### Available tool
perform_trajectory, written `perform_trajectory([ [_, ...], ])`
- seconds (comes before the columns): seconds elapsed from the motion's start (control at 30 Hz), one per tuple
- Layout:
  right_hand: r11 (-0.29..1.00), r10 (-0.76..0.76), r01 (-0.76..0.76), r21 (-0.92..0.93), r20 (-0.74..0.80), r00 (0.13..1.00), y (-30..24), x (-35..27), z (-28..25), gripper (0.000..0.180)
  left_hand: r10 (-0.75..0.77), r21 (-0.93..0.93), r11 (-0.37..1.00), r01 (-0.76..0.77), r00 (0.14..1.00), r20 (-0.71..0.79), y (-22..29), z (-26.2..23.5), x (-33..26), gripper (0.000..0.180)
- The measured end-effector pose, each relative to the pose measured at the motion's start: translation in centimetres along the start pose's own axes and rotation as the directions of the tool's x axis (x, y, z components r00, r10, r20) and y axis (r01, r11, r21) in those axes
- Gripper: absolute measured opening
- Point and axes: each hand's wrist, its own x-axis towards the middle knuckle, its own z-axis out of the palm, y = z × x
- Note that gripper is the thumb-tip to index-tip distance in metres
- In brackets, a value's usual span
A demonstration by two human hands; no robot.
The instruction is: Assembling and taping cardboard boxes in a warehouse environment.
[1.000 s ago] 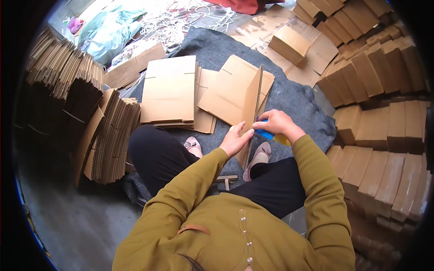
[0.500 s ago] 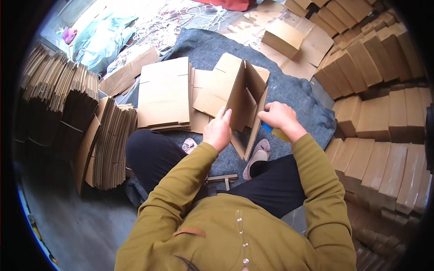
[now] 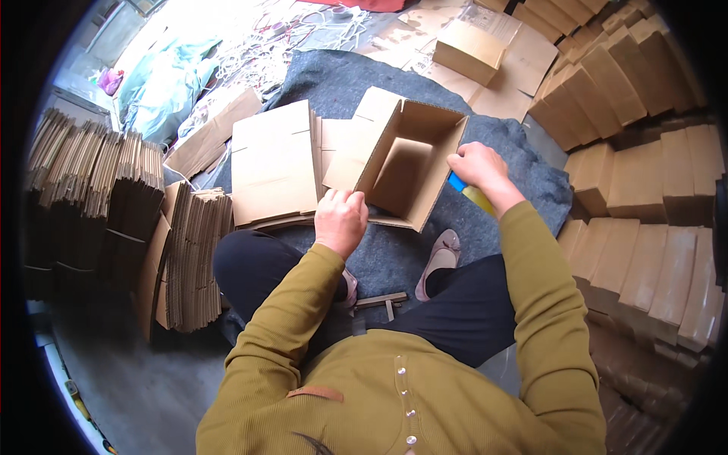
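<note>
An opened-out brown cardboard box (image 3: 406, 171) stands tilted in front of me, its inside showing and a flap folded out to the left. The curled fingers of my left hand (image 3: 341, 220) grip the lower edge of that left flap. My right hand (image 3: 479, 167) is closed round a blue and yellow object (image 3: 472, 192), mostly hidden by the palm, so its kind does not show. That hand's fingertips are at the box's right edge. Left of the box lies a small stack of flattened cartons (image 3: 274, 163).
Dense stacks of folded cartons (image 3: 189, 258) stand at my left. Rows of formed boxes (image 3: 644, 178) are piled at my right. A single closed box (image 3: 469, 53) sits on flat cardboard beyond the grey blanket (image 3: 523, 159). White strapping (image 3: 303, 38) lies tangled at the back.
The carton has gone from nearly flat to spread into a rectangular box. My left hand moved down and left, its fingers curling; my right hand rose slightly with the blue and yellow object.
</note>
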Motion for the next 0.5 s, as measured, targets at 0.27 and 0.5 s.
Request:
perform_trajectory([
  [0.27,0.995,0.013,-0.010,0.099,-0.032,0.999,-1.6,3.2,1.4,0.041,0.173,0.504,0.819,-0.274,0.956,0.237,0.9,5.5,9.0,0.034],
  [0.5,1.000,0.009,-0.009,0.022,-0.006,1.000,-1.1,3.6,1.8,0.041,-0.021,0.513,0.762,-0.396,0.775,0.631,3.2,11.6,8.5,0.044],
])
